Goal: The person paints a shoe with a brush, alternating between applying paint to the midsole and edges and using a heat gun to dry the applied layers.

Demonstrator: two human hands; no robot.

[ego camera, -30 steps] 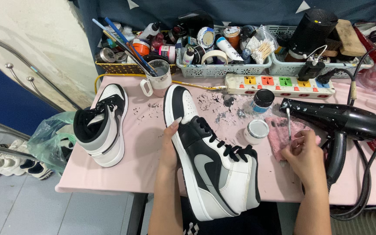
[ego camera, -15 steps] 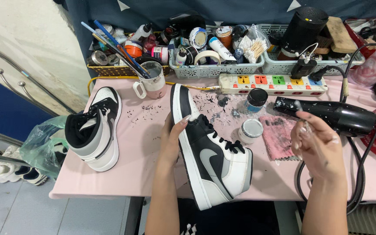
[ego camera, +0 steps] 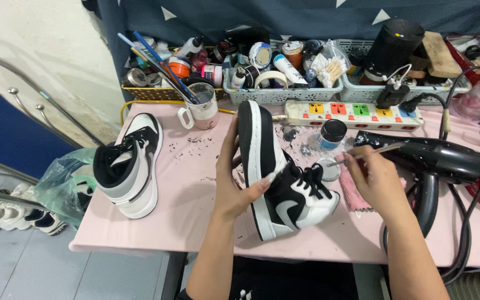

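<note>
On the pink table (ego camera: 195, 222), a sneaker (ego camera: 276, 183) is tilted sole-outward by the clasping left hand (ego camera: 237, 183), exposing its side to the thin brush (ego camera: 362, 155) pinched in the right hand (ego camera: 376, 180).

Free table (ego camera: 195, 183) btwn shoes; hairdryer (ego camera: 429, 158), jars (ego camera: 331, 133) block right.

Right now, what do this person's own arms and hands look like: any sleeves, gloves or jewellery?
Both forearms are bare: no sleeves, gloves, watch or bracelets in view. The left hand has longish, pale fingernails. The right hand shows no rings from this side.
</note>
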